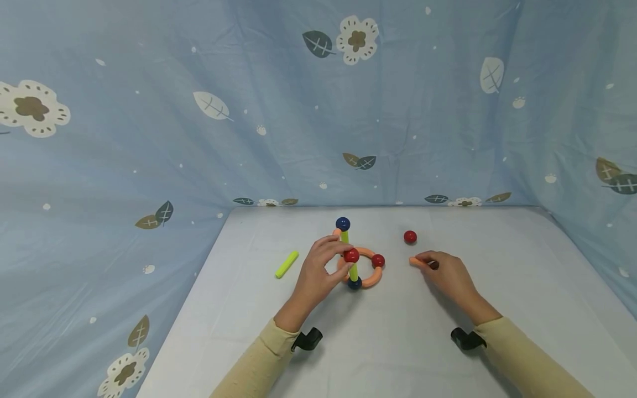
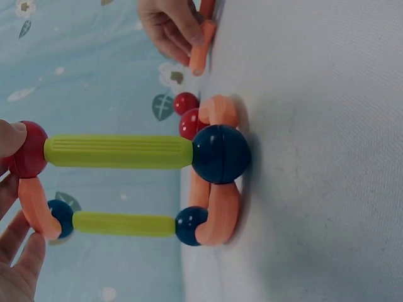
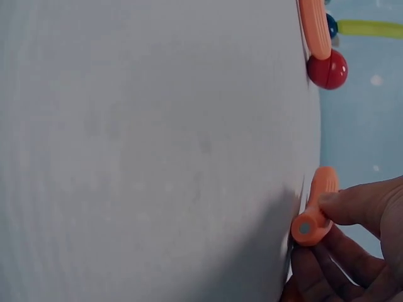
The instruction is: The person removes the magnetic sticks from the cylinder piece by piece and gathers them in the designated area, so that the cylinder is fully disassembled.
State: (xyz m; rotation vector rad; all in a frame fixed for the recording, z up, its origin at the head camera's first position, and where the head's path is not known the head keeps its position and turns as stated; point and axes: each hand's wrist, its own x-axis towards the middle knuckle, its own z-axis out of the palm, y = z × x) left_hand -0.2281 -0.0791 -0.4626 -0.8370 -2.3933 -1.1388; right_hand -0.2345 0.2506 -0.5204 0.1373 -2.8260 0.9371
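- Watching the head feed from my end, I place the piece that matters, a short curved orange stick with a plastic look (image 1: 417, 262), in the right hand (image 1: 450, 276), low over the white-covered desk (image 1: 388, 342); whether they touch I cannot tell.
- The right fingers pinch that stick, thumb opposed and barely apart; its long axis runs roughly 10 to 4 o'clock, free tip at 10.
- From those fingers, the built frame of lime-green rods, blue and red balls and orange curves (image 1: 354, 272) lies at 9 o'clock, apart; its glossy red ring ball (image 1: 378, 260) faces me first.
- The left hand (image 1: 316, 271) is nearer the frame, its fingers curled round the glossy red top ball (image 1: 351, 255).
- A loose glossy red ball (image 1: 410, 237) sits at 11 o'clock from the right fingers; a loose lime-green rod (image 1: 287, 265) lies at 9 o'clock from the left hand, axis about 1 to 7.
- I can read no brand, label or lettering; the blue cloth backdrop (image 1: 278, 110) carries only printed flowers, leaves and paw marks.
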